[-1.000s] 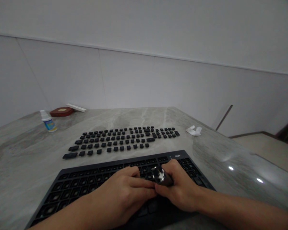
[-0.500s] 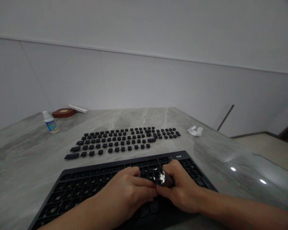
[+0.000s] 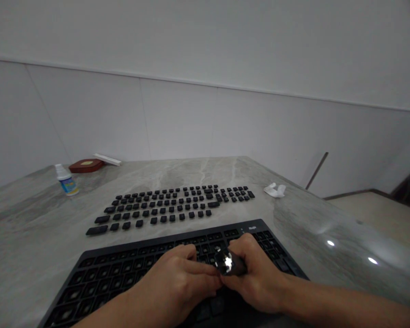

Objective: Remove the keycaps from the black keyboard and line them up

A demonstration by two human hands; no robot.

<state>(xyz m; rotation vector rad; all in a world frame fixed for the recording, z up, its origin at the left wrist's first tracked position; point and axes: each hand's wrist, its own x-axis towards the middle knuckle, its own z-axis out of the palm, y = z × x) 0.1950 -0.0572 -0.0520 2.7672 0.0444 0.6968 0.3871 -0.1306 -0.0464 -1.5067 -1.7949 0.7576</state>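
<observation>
A black keyboard (image 3: 104, 279) lies before me, most of its keycaps off and its square key sockets bare. My right hand (image 3: 258, 275) is wrapped round a dark, thick-handled tool (image 3: 235, 264) with a shiny, faceted end facing me. The tool's lower part is hidden, so its kind does not show. My left hand (image 3: 182, 282) rests over the middle of the keyboard, fingers bent and pressed together, their tips meeting the right hand beside the tool. Whatever these fingers pinch is out of sight. Loose black keycaps (image 3: 162, 211) lie in keyboard order beyond the keyboard.
A white-capped spray bottle (image 3: 67, 180) stands at the left on the grey marbled table (image 3: 34, 228). Behind it are a reddish-brown box (image 3: 86, 166) and a white strip (image 3: 107, 159). Crumpled white tissue (image 3: 275, 190) lies right of the keycaps. A wall runs along the back.
The view has tilted slightly, so everything sits a little lower in the picture. Both hands keep nearly the same hold over the keyboard, and the tool stays in the right hand.
</observation>
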